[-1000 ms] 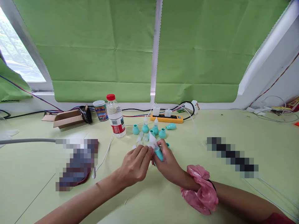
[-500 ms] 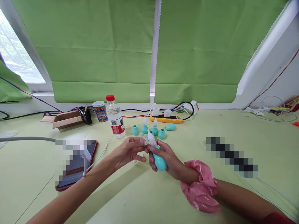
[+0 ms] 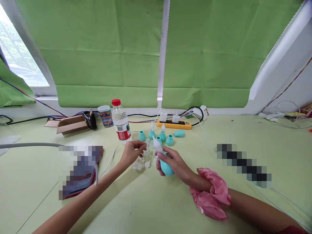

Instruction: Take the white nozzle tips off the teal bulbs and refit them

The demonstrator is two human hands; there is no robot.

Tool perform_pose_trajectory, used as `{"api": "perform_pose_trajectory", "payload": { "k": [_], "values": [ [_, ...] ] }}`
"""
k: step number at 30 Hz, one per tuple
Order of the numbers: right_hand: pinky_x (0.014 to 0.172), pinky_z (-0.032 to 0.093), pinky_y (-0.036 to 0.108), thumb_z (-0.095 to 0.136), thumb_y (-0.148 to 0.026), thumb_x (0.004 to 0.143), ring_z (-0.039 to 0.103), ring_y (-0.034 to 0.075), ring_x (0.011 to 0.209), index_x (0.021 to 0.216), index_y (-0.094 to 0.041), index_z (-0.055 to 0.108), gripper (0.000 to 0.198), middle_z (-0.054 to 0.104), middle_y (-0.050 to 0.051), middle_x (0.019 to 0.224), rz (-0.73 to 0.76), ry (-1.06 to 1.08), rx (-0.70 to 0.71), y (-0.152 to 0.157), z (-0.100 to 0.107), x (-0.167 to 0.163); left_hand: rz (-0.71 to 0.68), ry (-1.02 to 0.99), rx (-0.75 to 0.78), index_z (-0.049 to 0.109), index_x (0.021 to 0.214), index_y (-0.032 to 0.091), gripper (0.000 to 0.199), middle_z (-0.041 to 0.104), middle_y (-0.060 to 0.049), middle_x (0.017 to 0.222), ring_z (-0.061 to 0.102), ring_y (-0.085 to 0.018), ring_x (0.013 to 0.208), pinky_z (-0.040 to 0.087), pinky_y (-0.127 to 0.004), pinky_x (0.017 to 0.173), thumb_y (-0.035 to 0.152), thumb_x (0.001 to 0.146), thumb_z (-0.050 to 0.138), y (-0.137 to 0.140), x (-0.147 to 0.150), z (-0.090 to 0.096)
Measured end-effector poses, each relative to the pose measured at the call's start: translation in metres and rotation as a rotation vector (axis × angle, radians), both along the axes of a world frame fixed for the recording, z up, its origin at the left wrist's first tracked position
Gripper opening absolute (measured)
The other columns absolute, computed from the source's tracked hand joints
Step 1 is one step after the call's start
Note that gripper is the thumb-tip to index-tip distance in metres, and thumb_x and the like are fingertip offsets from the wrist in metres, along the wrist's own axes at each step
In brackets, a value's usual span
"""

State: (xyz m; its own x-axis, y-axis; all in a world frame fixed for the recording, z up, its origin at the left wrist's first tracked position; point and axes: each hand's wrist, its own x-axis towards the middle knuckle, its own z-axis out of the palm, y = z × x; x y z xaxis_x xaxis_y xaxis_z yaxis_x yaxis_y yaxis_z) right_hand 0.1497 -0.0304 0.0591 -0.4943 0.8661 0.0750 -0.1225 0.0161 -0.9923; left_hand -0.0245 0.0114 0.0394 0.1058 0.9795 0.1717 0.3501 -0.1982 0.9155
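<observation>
A teal rubber bulb syringe (image 3: 166, 167) with a translucent pointed nozzle rests in my right hand (image 3: 173, 160), whose fingers wrap round the bulb. The nozzle points up and to the left. My left hand (image 3: 133, 152) is apart from it, over a pile of small clear plastic parts (image 3: 147, 164). Its thumb and fingertips are pinched together; whatever they hold, if anything, is too small to make out. Behind the pile stand several teal bulbs (image 3: 170, 140), two of them fitted with clear nozzles. One more teal bulb (image 3: 179, 133) lies on its side.
A red-capped plastic bottle (image 3: 121, 125) and a printed can (image 3: 105, 116) stand behind my left hand. An orange power strip (image 3: 174, 124) lies at the back with plugged-in chargers. Left are a cardboard box (image 3: 73, 125) and a phone (image 3: 80, 177); cables cross the table (image 3: 136, 211).
My left hand has left the nozzle and moved left and away from me to the clear parts. My right hand still holds the bulb syringe in nearly the same place.
</observation>
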Motion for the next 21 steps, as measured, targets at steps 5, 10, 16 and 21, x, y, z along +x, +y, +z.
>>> {"api": "perform_pose_trajectory", "payload": {
  "k": [5, 10, 16, 21],
  "values": [
    [0.04, 0.033, 0.017, 0.05, -0.04, 0.078, 0.044, 0.007, 0.041, 0.075, -0.017, 0.045, 0.024, 0.05, -0.003, 0.055, 0.156, -0.286, 0.05, -0.007, -0.013, 0.0, -0.127, -0.039, 0.023, 0.05, 0.052, 0.012, 0.051, 0.048, 0.0, 0.046, 0.042, -0.008, 0.041, 0.033, -0.019, 0.037, 0.051, 0.08, 0.032, -0.028, 0.01, 0.027],
    [0.045, 0.037, 0.018, 0.042, -0.037, 0.082, 0.046, 0.008, 0.049, 0.081, -0.017, 0.045, 0.02, 0.048, -0.002, 0.059, 0.285, -0.326, 0.15, -0.017, -0.005, 0.002, -0.237, 0.091, -0.174, 0.043, 0.041, 0.014, 0.05, 0.037, 0.004, 0.032, 0.032, -0.006, 0.031, 0.025, -0.019, 0.034, 0.053, 0.073, 0.045, -0.036, 0.015, 0.033],
    [0.061, 0.036, 0.022, 0.05, -0.027, 0.077, 0.043, 0.012, 0.063, 0.081, -0.018, 0.05, 0.01, 0.05, 0.0, 0.071, 0.205, -0.541, 0.704, -0.026, 0.01, 0.004, -0.238, -0.012, -0.152, 0.037, 0.04, 0.017, 0.058, 0.026, 0.005, 0.031, 0.026, -0.007, 0.031, 0.022, -0.021, 0.035, 0.058, 0.079, 0.025, -0.012, 0.006, 0.02],
    [0.049, 0.03, 0.019, 0.052, -0.016, 0.067, 0.036, 0.008, 0.052, 0.063, -0.017, 0.044, 0.009, 0.041, -0.005, 0.056, 0.13, -0.588, 0.612, -0.017, -0.002, 0.001, -0.061, 0.549, 0.262, 0.048, 0.057, 0.016, 0.039, 0.043, 0.002, 0.048, 0.041, -0.011, 0.046, 0.028, -0.023, 0.045, 0.045, 0.081, 0.037, 0.006, -0.004, -0.008]
  ]
}}
